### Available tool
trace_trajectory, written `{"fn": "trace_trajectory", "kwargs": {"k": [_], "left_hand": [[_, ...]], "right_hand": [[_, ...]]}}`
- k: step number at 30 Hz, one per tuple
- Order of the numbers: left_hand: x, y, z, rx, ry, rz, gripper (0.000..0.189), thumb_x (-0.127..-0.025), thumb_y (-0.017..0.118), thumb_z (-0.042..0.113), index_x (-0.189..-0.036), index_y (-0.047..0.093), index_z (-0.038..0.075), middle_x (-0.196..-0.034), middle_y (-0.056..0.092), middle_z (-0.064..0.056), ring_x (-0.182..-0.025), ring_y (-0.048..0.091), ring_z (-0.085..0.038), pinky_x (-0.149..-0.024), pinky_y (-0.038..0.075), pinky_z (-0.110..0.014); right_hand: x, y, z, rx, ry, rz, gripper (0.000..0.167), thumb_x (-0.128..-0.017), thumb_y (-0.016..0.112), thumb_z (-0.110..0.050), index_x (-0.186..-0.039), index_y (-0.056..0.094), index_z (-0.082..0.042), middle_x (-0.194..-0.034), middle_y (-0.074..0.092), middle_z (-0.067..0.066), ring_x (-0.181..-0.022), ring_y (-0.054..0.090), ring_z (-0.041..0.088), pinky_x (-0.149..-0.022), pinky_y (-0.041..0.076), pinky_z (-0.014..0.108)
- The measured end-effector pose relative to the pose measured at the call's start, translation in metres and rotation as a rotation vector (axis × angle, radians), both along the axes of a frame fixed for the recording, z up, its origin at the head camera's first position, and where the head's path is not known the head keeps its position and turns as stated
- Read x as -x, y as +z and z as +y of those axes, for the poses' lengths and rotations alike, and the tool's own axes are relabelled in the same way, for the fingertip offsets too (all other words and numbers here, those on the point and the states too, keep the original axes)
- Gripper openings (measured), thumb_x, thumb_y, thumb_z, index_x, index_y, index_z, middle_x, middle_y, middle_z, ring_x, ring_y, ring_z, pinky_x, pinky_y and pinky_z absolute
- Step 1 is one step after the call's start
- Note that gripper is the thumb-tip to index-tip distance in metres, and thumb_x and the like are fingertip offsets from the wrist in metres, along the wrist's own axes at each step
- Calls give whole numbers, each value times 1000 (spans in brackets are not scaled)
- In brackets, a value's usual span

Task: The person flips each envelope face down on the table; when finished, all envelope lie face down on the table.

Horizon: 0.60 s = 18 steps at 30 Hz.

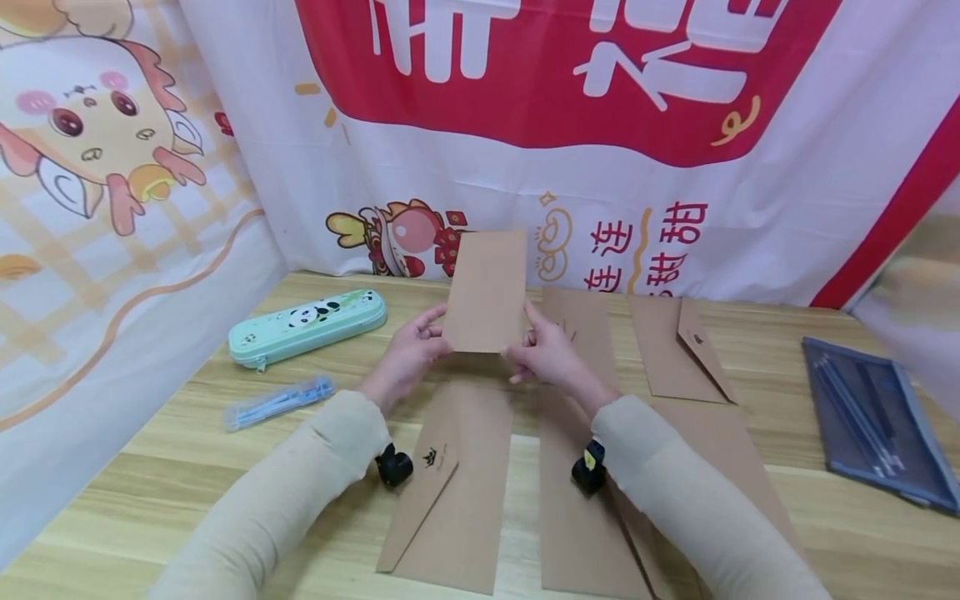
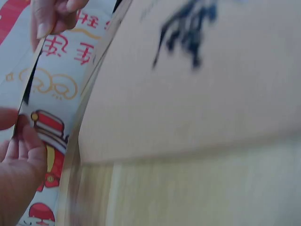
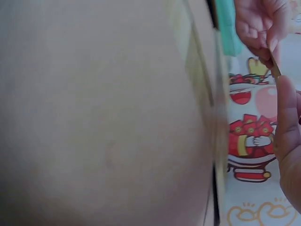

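Both hands hold up a plain brown paper envelope (image 1: 487, 292) above the far part of the table. My left hand (image 1: 412, 350) pinches its left edge between thumb and fingers. On its lower right, my right hand (image 1: 551, 354) grips the opposite edge. In both wrist views the held envelope appears nearly edge-on, as a thin strip. Beneath my left forearm lies an envelope (image 1: 480, 500) with a slanted flap and a small black print; that print looms large in the left wrist view. Another envelope (image 1: 581, 517) rests under my right wrist.
More brown envelopes lie at the right, one (image 1: 667, 358) with its printed flap showing. On the left are a mint panda pencil case (image 1: 307, 327) and a clear packet with blue items (image 1: 279, 403). A dark blue mesh pouch (image 1: 877, 417) sits far right. Printed cloth (image 1: 480, 175) hangs behind the table.
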<state>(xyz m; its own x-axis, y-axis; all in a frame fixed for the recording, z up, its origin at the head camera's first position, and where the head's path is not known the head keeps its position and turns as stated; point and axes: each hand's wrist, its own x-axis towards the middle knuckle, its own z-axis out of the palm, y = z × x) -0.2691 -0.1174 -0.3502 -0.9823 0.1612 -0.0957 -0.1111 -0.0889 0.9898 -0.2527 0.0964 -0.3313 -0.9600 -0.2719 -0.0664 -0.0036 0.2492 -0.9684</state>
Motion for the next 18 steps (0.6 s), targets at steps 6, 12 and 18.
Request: {"fn": "trace_trajectory", "kwargs": {"k": [6,12,18], "left_hand": [[7,-6,-15,175,-175,-19,76,-80,52,-12,-146,26,14,-131,48,-20,-98,59,-16,-90,49,-27],[9,-8,-15,264,-211,-65,76,-81,53,-9,-147,24,14,-130,50,-19,-106,56,-22,-97,45,-34],[11,-8,-11,334,-171,-75,81,-79,54,-12,-148,20,13,-128,50,-23,-104,56,-24,-90,49,-31]], "right_hand": [[6,-6,2,-68,27,-133,95,-83,64,-2,-149,-3,-14,-64,49,5,-52,52,15,-60,57,35],[12,-15,0,-73,15,-239,96,-83,64,-2,-149,-4,-15,-67,54,9,-50,50,15,-53,55,29],[14,-18,-3,-89,10,-298,91,-86,60,-3,-149,-4,-12,-65,55,9,-47,50,14,-47,53,27]]}}
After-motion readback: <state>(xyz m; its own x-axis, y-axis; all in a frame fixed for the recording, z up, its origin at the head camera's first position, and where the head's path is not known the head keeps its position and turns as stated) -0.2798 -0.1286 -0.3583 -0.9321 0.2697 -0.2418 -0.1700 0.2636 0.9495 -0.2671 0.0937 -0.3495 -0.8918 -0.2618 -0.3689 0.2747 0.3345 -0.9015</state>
